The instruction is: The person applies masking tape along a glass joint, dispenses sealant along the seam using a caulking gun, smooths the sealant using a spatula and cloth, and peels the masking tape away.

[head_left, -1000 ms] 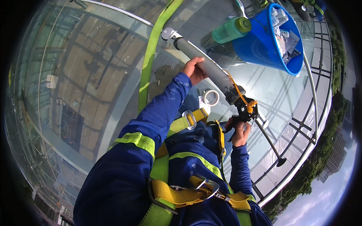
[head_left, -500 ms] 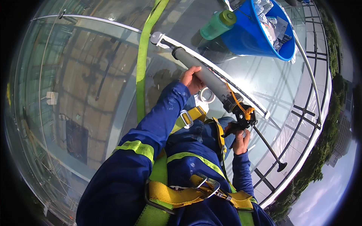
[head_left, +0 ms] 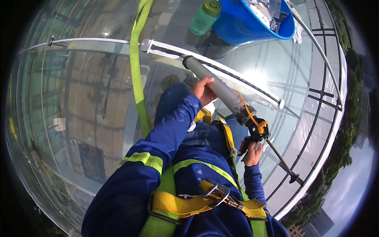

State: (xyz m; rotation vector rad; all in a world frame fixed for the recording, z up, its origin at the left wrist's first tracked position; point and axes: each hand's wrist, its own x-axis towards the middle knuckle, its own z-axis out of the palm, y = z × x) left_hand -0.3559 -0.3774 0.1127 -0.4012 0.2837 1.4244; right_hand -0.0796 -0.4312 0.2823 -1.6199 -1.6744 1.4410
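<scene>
A caulking gun [head_left: 217,86] with a grey barrel lies slantwise across my lap, its nozzle end pointing to the upper left. My left hand [head_left: 204,91] is wrapped around the barrel from below. At the black handle end my right hand [head_left: 252,153] grips the handle, with the trigger partly hidden by the fingers. An orange cord [head_left: 252,115] is tied along the rear of the gun. The plunger rod [head_left: 281,158] sticks out behind it towards the lower right. Just beyond the barrel runs a white framed strip [head_left: 237,81] with a dark joint along it.
A blue bucket [head_left: 237,25] filled with crumpled wrappers stands at the top, with a green bottle [head_left: 205,17] beside it. A lime webbing strap [head_left: 135,63] crosses the glass surface [head_left: 90,79] on the left. A metal rail [head_left: 321,51] curves along the right. I wear a harness [head_left: 179,202].
The bucket, bottle and strap appear further up and left as my view shifts. Both hands keep their hold on the caulking gun. A white ring near my left hand is no longer visible.
</scene>
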